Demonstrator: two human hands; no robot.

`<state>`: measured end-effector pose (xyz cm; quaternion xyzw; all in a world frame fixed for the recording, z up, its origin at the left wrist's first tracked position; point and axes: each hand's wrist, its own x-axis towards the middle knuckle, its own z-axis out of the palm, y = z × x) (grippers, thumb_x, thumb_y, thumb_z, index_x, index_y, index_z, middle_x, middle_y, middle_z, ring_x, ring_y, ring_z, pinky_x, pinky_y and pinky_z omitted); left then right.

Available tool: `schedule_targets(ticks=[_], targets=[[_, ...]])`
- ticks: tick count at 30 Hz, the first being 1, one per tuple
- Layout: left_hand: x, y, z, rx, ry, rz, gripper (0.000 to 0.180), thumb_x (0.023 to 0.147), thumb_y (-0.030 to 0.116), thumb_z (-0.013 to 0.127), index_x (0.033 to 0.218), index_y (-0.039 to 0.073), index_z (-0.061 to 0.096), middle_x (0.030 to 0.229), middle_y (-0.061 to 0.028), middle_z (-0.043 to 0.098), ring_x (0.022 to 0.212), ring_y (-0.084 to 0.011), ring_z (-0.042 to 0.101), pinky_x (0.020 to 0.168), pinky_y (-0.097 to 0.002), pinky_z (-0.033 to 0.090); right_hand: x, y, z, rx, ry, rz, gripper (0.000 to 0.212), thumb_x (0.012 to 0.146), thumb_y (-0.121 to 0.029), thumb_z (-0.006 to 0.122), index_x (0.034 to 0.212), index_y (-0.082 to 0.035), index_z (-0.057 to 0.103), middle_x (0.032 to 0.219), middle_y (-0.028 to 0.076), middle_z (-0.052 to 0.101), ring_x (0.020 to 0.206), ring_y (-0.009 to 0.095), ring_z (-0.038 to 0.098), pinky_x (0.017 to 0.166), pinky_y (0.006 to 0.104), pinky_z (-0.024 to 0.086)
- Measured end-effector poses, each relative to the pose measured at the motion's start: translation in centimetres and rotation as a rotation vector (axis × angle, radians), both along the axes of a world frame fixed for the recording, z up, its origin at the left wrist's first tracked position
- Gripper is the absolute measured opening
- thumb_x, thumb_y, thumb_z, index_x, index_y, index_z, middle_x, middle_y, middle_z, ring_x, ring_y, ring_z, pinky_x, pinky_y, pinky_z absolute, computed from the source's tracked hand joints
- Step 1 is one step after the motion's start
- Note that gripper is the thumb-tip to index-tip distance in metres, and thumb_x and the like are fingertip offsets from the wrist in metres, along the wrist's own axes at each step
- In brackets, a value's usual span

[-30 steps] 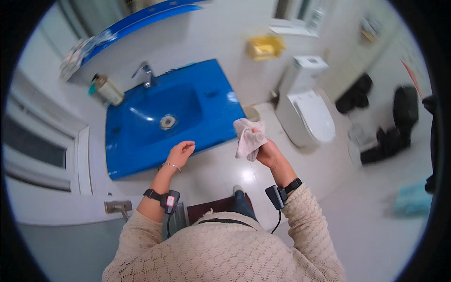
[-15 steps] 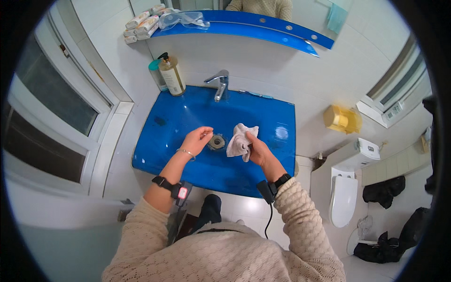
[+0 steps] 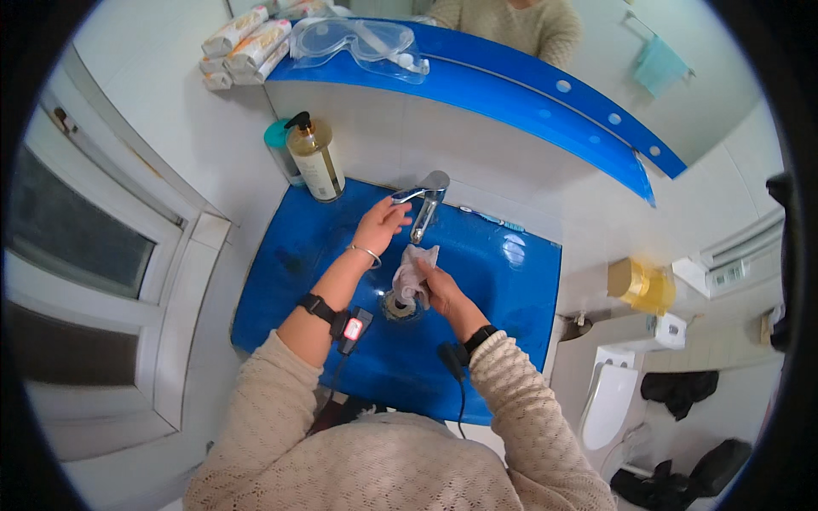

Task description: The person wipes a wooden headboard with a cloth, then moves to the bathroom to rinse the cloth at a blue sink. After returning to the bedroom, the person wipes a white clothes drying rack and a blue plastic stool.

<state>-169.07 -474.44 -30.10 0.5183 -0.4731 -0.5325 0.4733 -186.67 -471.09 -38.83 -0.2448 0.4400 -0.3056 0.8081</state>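
One pale, crumpled cloth (image 3: 412, 277) right here in my right grip (image 3: 445, 294), closed on it, thumb uppermost, the fabric bunched and hanging down over the drain (image 3: 397, 308) of the blue sink (image 3: 464, 249). Over to the left grip (image 3: 381, 227), and that one's empty, loosely open, fingers bent and a little apart, right up at the lever of the chrome tap (image 3: 433, 194); whether they touch it, I can't tell. Down comes the spout's line, and its tip sits just above the top of the cloth! A thin bracelet (image 3: 365, 255) rings my left wrist, and there's a dark strapped device (image 3: 352, 330) on that forearm, another dark unit (image 3: 452, 361) by my right wrist.

Round the blue surface (image 3: 521, 308) now: toothbrush (image 3: 492, 219) lying behind the sink, to the right of the tap; pump bottle (image 3: 319, 169) standing at the back left corner, with a teal-lidded container (image 3: 279, 146) tucked just beside it. Up top, the blue shelf (image 3: 511, 100) carries clear goggles (image 3: 354, 43) and a stack of packets (image 3: 251, 44). Far right, a yellow holder (image 3: 639, 286) on the wall, white toilet (image 3: 608, 407) below.
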Motion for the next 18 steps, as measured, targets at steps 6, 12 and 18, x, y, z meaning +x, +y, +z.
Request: schedule_targets(ticks=[6, 12, 18], targets=[[0.0, -1.6, 2.8, -0.221, -0.138, -0.087, 0.046, 0.097, 0.021, 0.05, 0.136, -0.002, 0.039, 0.126, -0.0087, 0.058, 0.117, -0.0169, 0.052, 0.098, -0.0273, 0.039, 0.2, -2.8, -3.4, 0.068, -0.009, 0.038, 0.047, 0.097, -0.037, 0.046, 0.128, -0.002, 0.044, 0.115, 0.013, 0.059, 0.099, 0.024, 0.059, 0.084, 0.0353, 0.049], [0.4, 2.2, -3.9, -0.044, 0.037, 0.066, 0.053, 0.095, 0.025, 0.053, 0.141, 0.003, 0.035, 0.141, -0.0134, 0.042, 0.129, -0.0217, 0.041, 0.105, -0.032, 0.034, 1.9, -3.2, -5.0, 0.022, 0.016, 0.075, 0.051, 0.098, -0.041, 0.044, 0.13, -0.002, 0.043, 0.115, 0.011, 0.058, 0.098, 0.022, 0.058, 0.082, 0.0342, 0.047], [-1.7, 7.2, -13.9, 0.171, -0.458, -0.122, 0.061, 0.09, 0.026, 0.062, 0.141, 0.004, 0.036, 0.137, -0.0139, 0.046, 0.122, -0.024, 0.048, 0.097, -0.0345, 0.042, 0.7, -2.3, -3.1, 0.136, -0.01, 0.076, 0.05, 0.097, -0.038, 0.047, 0.136, -0.007, 0.039, 0.126, 0.008, 0.05, 0.112, 0.023, 0.05, 0.093, 0.04, 0.042]])
